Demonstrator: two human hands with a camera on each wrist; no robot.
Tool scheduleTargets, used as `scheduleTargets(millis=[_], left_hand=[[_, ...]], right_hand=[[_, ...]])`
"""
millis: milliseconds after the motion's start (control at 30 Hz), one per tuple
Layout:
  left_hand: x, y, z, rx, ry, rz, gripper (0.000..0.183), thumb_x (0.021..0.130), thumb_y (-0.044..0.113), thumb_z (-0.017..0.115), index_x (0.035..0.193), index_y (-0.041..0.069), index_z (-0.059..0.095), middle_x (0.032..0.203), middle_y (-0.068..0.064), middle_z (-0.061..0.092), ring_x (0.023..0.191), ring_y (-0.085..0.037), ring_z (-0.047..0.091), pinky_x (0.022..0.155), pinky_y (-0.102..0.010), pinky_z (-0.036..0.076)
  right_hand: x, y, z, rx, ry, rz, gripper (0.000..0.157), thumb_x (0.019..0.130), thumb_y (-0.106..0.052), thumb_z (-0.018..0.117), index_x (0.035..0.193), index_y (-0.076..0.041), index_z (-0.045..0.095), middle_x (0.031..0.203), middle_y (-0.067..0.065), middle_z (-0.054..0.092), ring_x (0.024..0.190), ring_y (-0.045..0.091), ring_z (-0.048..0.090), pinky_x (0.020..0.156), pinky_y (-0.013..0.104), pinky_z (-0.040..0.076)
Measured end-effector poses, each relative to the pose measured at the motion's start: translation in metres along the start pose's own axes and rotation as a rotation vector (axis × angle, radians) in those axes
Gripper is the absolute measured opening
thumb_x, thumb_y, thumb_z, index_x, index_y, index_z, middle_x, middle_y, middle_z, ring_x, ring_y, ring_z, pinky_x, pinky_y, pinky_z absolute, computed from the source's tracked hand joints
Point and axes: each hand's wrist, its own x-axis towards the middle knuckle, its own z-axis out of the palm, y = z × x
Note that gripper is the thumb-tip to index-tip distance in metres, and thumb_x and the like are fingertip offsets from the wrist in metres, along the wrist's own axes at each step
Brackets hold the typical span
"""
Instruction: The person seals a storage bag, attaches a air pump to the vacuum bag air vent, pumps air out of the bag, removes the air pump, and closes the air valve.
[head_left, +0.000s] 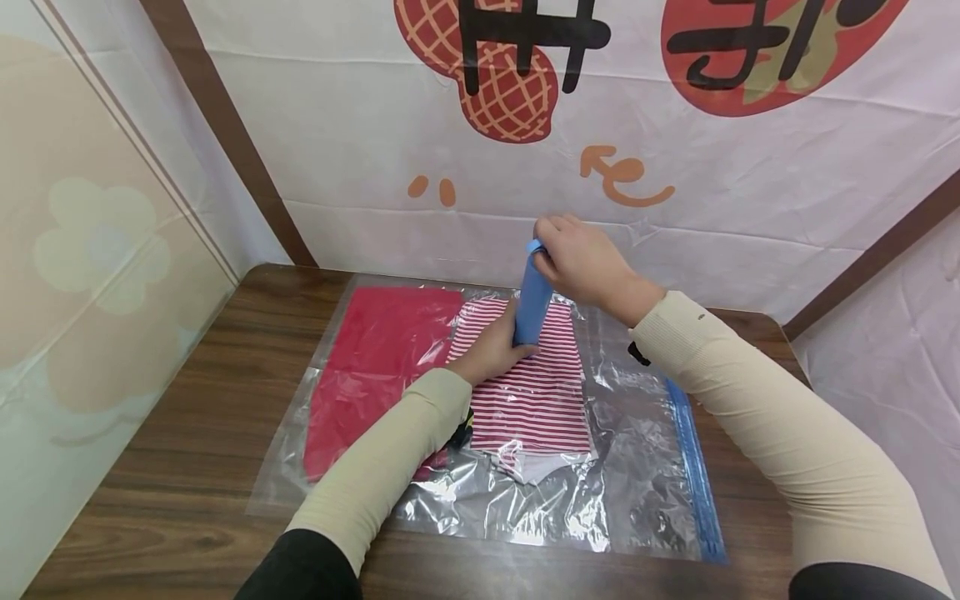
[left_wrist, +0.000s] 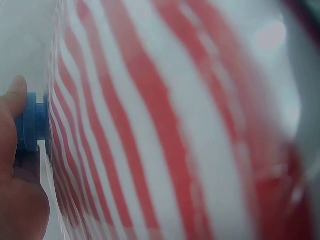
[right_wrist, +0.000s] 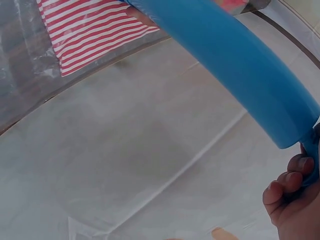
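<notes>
A blue hand pump (head_left: 533, 304) stands upright, tilted slightly, on a clear plastic storage bag (head_left: 637, 467). My left hand (head_left: 493, 343) grips its lower end, down at the bag; in the left wrist view a blue round base (left_wrist: 31, 122) shows between thumb and fingers. My right hand (head_left: 583, 260) holds the handle at the top, fingers curled round it in the right wrist view, where the pump's long barrel (right_wrist: 235, 65) spans the picture. Inside the bag lie a folded red cloth (head_left: 375, 367) and, right of it, a red-and-white striped cloth (head_left: 528, 417).
The bag lies flat on a brown wooden table (head_left: 172, 467), its blue zip edge (head_left: 696, 475) toward the right. A printed fabric wall (head_left: 360, 142) rises right behind the table, with more fabric at the left and right sides.
</notes>
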Motion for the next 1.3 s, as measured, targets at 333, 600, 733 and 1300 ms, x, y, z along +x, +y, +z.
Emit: scheduleTargets(millis=[333,600,733,1300], left_hand=[[0.000,-0.001,0.003,0.003,0.003,-0.021,0.082,0.095,0.019,0.075,0.155,0.007,0.020,0.146,-0.018,0.050,0.136,-0.034,0.051,0.115,-0.050,0.039],[-0.001,0.002,-0.001,-0.010,-0.013,-0.032,0.080,0.095,0.020,0.075,0.154,0.009,0.022,0.145,-0.017,0.051,0.135,-0.034,0.052,0.115,-0.050,0.039],[-0.002,0.003,-0.001,0.000,-0.014,-0.036,0.081,0.095,0.021,0.074,0.154,0.008,0.021,0.146,-0.018,0.050,0.136,-0.034,0.051,0.115,-0.051,0.039],[-0.002,0.004,0.000,0.016,-0.026,-0.086,0.085,0.096,0.023,0.073,0.158,0.015,0.016,0.152,-0.016,0.046,0.141,-0.034,0.046,0.116,-0.051,0.036]], right_hand=[[0.004,0.002,-0.011,0.015,-0.002,0.014,0.013,0.099,-0.011,0.045,0.087,-0.007,0.047,0.078,0.007,0.044,0.076,0.026,0.045,0.070,0.037,0.040],[0.015,0.000,-0.046,-0.012,0.120,0.026,0.009,0.097,-0.010,0.047,0.092,-0.004,0.051,0.079,0.009,0.046,0.077,0.027,0.047,0.067,0.038,0.042],[0.023,-0.002,-0.067,-0.025,0.146,0.060,0.012,0.098,-0.011,0.048,0.096,-0.001,0.054,0.081,0.011,0.049,0.081,0.028,0.048,0.071,0.039,0.043],[0.038,-0.013,-0.127,-0.085,0.232,0.114,0.029,0.103,-0.020,0.044,0.112,0.005,0.056,0.095,0.017,0.052,0.092,0.030,0.047,0.076,0.040,0.044]])
